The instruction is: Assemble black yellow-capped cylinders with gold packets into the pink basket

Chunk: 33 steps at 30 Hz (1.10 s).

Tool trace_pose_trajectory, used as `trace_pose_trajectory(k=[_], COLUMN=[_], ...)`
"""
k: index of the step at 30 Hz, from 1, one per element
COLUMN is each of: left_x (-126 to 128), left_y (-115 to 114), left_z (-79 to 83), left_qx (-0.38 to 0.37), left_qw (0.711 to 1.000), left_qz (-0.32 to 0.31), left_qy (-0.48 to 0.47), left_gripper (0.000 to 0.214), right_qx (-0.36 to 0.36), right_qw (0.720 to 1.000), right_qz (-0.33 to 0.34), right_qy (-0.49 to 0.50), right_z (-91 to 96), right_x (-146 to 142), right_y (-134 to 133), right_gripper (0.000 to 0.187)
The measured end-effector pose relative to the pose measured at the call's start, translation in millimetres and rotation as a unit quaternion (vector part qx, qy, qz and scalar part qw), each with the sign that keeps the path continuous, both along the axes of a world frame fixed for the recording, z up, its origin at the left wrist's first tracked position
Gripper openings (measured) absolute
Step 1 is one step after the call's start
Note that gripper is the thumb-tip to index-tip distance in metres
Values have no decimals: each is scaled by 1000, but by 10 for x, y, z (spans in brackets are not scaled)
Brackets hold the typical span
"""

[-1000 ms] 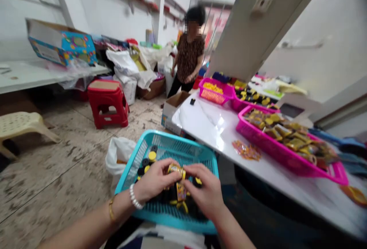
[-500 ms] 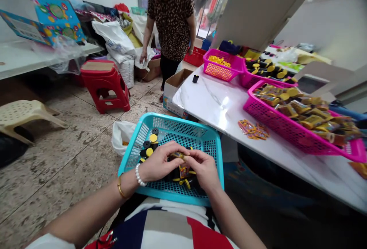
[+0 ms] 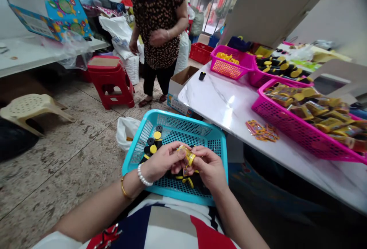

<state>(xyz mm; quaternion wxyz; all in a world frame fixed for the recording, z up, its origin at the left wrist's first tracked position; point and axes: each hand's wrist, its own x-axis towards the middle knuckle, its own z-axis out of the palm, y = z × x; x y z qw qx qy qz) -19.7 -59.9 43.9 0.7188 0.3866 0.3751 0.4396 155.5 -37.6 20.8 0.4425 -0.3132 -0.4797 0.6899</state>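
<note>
Above the turquoise basket [image 3: 189,117] on my lap, both hands hold a small canister in a yellow printed wrapper [image 3: 188,155]. My left hand [image 3: 164,161], with a pearl bracelet at its wrist, closes round one end. The fingertips of my right hand [image 3: 210,166] pinch the other, yellow end. Below them in the basket lie several black canisters with yellow lids [image 3: 187,183], partly hidden by my hands. More yellow-lidded black canisters [image 3: 153,149] lie along the basket's left side.
To the right, a white table [image 3: 229,105] bears printed packets [image 3: 262,131], a long pink basket [image 3: 282,124] heaped with wrapped canisters and a pink basket [image 3: 229,72] of yellow parts. A person [image 3: 157,23] stands beyond. A red stool [image 3: 110,82] and white bag [image 3: 126,132] are left.
The wrapped canister has turned in my hands, so its yellow end now shows between my fingers. The other person has come closer and raised one forearm. The view has shifted slightly.
</note>
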Motion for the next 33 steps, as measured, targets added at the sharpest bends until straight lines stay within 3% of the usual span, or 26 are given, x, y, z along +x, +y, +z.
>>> trace_pose_trajectory(k=[4,7,11,15,20,25,30,33], left_x=[28,49,71,89,135,173,218,238], left_y=[-12,-24,-29,-18,-9,-29,-22,1], left_z=[-59,-80,-77,-90,-108,-96,-104,-121], left_qx=[-40,-55,-75,-92,-134,-140,-132,-137], left_qw=[998,997,992,994,988,982,985,985], left_qz=[-17,-21,-45,-8,33,-5,-30,-37], left_qy=[-44,-42,-94,-62,-65,-128,-110,-94], left_gripper=[34,35,33,36,40,34,38,41], right_qx=[27,122,224,205,194,114,169,158], right_qw=[1000,990,969,970,965,985,976,978], right_qz=[1,-3,-71,-104,-87,-83,-110,-114], right_qy=[1,-73,-80,-84,-152,-96,-85,-69], right_z=[4,83,100,54,41,13,-42,-79], right_x=[13,46,71,63,83,84,66,67], right_y=[0,-16,-47,-89,-107,-122,-144,-140], right_gripper=[12,22,16,16,14,11,15,13])
